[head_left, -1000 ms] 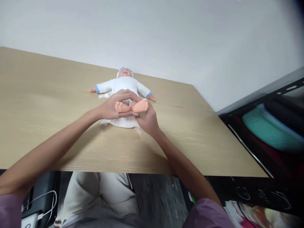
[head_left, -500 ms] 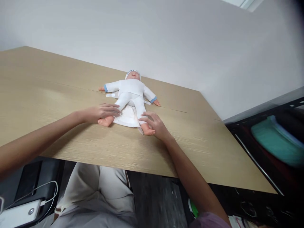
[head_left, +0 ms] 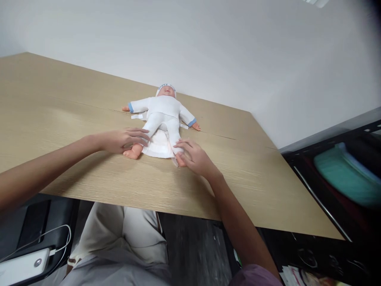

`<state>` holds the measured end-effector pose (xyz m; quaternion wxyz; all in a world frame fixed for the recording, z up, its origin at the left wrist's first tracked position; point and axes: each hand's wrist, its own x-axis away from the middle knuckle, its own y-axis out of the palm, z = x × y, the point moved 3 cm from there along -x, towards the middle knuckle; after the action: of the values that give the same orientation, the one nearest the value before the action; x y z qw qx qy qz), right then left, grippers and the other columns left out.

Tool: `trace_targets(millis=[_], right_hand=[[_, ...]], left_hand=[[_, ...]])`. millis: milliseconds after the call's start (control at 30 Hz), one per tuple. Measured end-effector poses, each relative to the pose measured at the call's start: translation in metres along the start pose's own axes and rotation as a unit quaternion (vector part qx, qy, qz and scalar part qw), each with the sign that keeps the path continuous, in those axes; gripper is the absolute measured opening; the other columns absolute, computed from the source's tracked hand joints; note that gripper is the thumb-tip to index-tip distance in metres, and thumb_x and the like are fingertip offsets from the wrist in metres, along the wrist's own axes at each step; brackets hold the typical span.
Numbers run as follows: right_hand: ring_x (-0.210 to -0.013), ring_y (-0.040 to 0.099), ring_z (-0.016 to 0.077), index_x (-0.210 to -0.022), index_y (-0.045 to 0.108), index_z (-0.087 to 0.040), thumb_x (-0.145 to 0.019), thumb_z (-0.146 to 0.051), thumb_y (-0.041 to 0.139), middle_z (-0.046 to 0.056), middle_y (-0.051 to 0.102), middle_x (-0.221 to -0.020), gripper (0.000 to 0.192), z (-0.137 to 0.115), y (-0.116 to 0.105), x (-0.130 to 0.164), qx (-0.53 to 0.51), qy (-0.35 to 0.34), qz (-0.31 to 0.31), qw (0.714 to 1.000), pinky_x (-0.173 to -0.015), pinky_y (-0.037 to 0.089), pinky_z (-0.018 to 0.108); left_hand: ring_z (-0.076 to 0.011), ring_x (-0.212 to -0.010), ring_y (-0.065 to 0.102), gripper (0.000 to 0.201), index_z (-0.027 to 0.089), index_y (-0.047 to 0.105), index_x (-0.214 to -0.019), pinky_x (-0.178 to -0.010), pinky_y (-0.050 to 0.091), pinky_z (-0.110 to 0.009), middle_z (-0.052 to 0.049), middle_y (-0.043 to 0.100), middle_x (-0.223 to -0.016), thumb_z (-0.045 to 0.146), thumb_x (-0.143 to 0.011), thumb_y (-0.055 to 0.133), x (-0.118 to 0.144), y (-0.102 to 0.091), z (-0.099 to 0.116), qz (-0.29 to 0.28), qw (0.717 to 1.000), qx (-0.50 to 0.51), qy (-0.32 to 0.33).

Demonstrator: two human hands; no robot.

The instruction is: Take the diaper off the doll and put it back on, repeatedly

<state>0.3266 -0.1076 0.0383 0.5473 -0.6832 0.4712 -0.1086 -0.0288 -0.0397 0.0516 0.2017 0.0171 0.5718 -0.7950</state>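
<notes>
A baby doll [head_left: 163, 107] in a white suit with blue cuffs and a white cap lies on its back on the table, arms and legs spread. Beneath its hips and between its legs a white diaper [head_left: 160, 145] is laid open, its side tabs sticking out on both sides. My left hand [head_left: 126, 140] rests at the doll's lower leg on the left, fingers stretched out over it. My right hand [head_left: 195, 156] lies at the other lower leg, fingers spread and partly covering that foot. Neither hand is wrapped round anything.
The wooden table [head_left: 74, 167] ends at a pale wall [head_left: 208, 43]. A white power bank [head_left: 25, 265] with a cable lies at the lower left. A blurred teal object [head_left: 345, 174] stands beyond the table's right edge.
My right hand has shifted slightly and now covers more of the doll's foot. The left hand stays at the other leg. The view has tilted slightly.
</notes>
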Motion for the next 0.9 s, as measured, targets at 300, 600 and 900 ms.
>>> trace_targets(millis=[300,600,900], right_hand=[[-0.131,0.066,0.0376,-0.154,0.074,-0.021,-0.113,-0.016,0.055,0.021,0.072,-0.136,0.045,-0.03,0.04,-0.011,0.193,0.101,0.004,0.976,-0.114,0.057,0.052],[-0.124,0.07,0.0338,-0.132,0.078,-0.02,-0.113,-0.014,0.046,0.016,0.078,-0.128,0.038,-0.016,0.029,-0.009,0.093,0.096,0.108,0.985,-0.108,0.057,0.047],[-0.103,0.066,0.0295,-0.102,0.065,-0.025,-0.119,-0.039,0.043,0.009,0.07,-0.105,0.032,0.028,0.013,-0.063,-0.002,0.074,0.221,0.973,-0.098,0.055,0.045]], left_hand=[[-0.0349,-0.163,0.054,0.046,0.029,0.074,-0.152,-0.134,0.043,-0.053,-0.009,0.071,-0.163,0.028,-0.11,0.056,-0.009,-0.009,0.01,-0.035,0.998,-0.013,-0.045],[-0.0418,-0.128,0.059,0.042,0.022,0.068,-0.127,-0.109,0.051,-0.056,-0.016,0.075,-0.131,0.056,-0.103,0.068,-0.031,0.02,0.032,0.06,0.973,-0.12,-0.187],[-0.0317,-0.11,0.066,0.038,0.021,0.071,-0.105,-0.105,0.053,-0.049,-0.012,0.074,-0.113,0.051,-0.113,0.048,-0.066,-0.018,-0.024,0.247,0.943,-0.042,-0.218]])
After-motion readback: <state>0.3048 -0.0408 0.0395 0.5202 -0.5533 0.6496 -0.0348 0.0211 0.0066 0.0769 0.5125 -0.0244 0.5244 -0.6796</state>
